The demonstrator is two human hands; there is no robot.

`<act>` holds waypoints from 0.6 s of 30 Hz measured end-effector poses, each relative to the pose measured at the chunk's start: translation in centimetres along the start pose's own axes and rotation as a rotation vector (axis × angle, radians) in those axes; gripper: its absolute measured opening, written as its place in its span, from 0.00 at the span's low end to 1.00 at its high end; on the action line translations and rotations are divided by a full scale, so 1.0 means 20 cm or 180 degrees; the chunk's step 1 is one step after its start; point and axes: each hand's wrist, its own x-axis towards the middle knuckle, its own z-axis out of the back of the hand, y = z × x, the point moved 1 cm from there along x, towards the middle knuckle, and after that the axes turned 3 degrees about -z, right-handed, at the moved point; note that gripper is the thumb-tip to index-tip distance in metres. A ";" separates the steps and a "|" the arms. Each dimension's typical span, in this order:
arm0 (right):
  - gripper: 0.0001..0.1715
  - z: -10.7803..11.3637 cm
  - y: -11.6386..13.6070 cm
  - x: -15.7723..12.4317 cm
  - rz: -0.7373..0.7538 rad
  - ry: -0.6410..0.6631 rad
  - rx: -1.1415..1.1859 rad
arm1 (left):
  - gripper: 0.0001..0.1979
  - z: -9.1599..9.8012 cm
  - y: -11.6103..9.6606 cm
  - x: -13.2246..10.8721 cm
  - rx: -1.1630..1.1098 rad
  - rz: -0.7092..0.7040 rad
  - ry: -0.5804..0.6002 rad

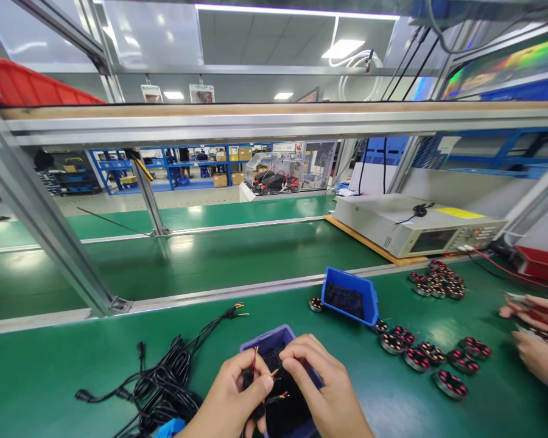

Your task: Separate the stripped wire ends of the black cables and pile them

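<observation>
— Across the whole lower view, the green bench [256, 267] is stretching out, with a metal frame standing over it.

— What is sitting on it, biggest first?

— A pale tester [415, 228] is sitting on a wooden board at the far right. Next, a black bundle [164, 389] of cords is lying coiled at the near left, just beside the left hand [231, 398].

— And the bins?

— A blue bin [349, 298] is tilting towards the person past the middle, holding small dark parts. A purple bin [267, 339] is sitting right under both hands, with something black filling it too.

— Those round things?

— Coils [415, 359] are lying in a loose row to the right of the blue bin. More are bunching near the tester, and one is lying just left of the blue bin.

— Whose hands are showing at the right edge?

— Those are the co-worker's hands [536, 359], working well apart from the person's own.

— What are the person's own hands doing?

— The left hand is pinching a thin black cable [251, 380] between thumb and forefinger, over the purple bin. The right hand [329, 389] is curling narrow, its fingertips touching the same cable. I cannot tell whether it is gripping.

— And the smallest bits?

— Red and yellow leads [254, 356] are sticking out of the cable end, between the two hands.
</observation>
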 end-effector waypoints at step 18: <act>0.12 -0.01 -0.01 -0.01 0.0208 -0.0013 -0.0067 | 0.25 0.00 0.01 0.00 0.0107 0.0022 0.0019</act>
